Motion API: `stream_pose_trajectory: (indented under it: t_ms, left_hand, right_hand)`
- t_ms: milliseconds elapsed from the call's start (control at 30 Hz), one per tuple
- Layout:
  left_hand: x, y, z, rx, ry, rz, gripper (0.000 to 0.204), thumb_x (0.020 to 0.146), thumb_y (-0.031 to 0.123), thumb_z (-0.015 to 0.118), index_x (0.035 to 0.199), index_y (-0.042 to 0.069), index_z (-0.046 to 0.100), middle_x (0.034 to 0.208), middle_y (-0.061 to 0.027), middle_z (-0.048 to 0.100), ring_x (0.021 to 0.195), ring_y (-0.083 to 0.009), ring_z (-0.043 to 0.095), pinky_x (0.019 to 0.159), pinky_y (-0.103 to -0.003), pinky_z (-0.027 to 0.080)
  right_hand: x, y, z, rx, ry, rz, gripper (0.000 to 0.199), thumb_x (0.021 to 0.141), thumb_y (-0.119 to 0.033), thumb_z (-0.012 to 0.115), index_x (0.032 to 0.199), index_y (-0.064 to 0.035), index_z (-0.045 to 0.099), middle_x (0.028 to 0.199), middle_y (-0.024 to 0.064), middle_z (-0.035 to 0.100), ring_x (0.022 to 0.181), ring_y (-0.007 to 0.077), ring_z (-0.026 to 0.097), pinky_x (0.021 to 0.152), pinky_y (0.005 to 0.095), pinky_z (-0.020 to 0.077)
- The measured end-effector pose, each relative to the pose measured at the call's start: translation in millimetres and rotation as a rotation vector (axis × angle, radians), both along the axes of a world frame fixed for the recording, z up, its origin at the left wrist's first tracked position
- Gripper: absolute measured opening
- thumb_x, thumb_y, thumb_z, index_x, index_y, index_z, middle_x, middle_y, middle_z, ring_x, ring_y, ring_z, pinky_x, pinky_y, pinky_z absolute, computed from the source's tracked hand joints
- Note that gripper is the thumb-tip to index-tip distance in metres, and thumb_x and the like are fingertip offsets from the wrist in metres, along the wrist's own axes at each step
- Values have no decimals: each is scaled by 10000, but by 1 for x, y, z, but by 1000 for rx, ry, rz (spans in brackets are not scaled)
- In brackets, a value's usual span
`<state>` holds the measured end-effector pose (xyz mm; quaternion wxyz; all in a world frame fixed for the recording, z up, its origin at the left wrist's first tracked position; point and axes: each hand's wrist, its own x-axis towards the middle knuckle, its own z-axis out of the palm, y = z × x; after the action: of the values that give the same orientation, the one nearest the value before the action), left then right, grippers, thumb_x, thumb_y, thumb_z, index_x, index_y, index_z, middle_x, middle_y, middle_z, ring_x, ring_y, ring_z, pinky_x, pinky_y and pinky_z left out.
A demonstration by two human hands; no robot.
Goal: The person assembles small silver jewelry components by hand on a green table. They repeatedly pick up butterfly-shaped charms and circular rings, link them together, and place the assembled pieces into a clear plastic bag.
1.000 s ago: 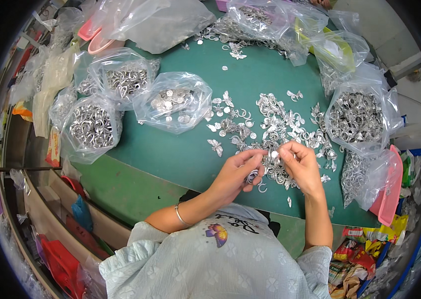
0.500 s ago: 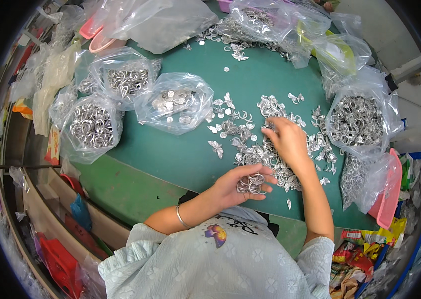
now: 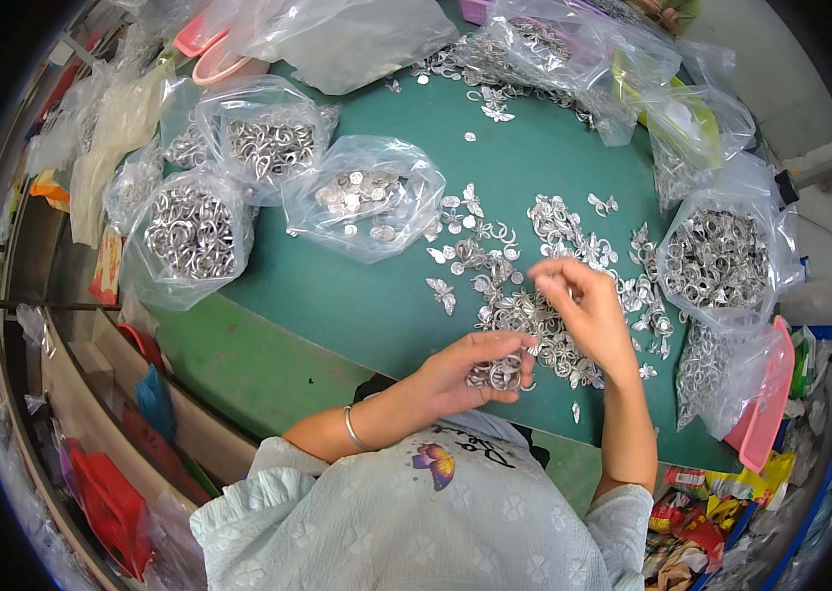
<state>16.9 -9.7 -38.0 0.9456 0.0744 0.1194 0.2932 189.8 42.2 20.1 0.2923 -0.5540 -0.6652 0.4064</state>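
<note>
My left hand is cupped near the table's front edge, its fingers closed around several silver metal rings. Just above and right of it, my right hand hovers over a loose pile of silver pieces. Its thumb and fingertips come together, and whatever they may pinch is too blurred to name. The pile mixes rings with small flat pieces. A butterfly-shaped piece lies apart on its left, and another winged piece lies at its far side.
Open plastic bags hold metal rings on the left, round flat pieces in the middle and more rings on the right. A pink tray stands at the right edge. More bags and a green basin crowd the back of the green table.
My right hand has drawn back from the pile, nearer to my left hand. The left hand still holds the rings, its fingers curled in more. The whole view has shifted slightly.
</note>
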Motion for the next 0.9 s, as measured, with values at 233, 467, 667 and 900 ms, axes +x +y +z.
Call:
stream_pose_trajectory:
  t_ms: [233,467,667,900]
  left_hand:
    - [1,-9,7,-294,52,-32,266,886,308,480,792,79,578,763,-39,509,726,-153,520,535,-246,479]
    - [-13,-12,0,-223,44,-12,218,884,286,495,843,92,586,736,-21,483,669,-129,489,478,-222,395]
    - [-18,-12,3,-206,190,111,272,829,157,583,1075,45,552,816,-26,569,740,-133,572,575,-231,473]
    - [-23,-15,6,-238,214,103,238,814,126,584,1034,45,541,794,-17,543,705,-113,527,528,-224,419]
  right_hand:
    - [-46,37,-37,430,-518,150,245,749,-229,639,894,-45,570,568,106,541,535,327,510,494,393,388]
    - [11,26,2,117,-407,-100,106,799,-122,572,822,-19,581,515,87,512,455,195,490,492,304,393]
    - [17,-31,7,156,-316,-35,212,809,-129,565,1003,-51,600,719,122,545,591,248,523,561,329,422]
    - [0,-37,-23,254,-530,33,268,757,-206,649,972,-75,557,620,86,514,462,251,482,457,348,397]
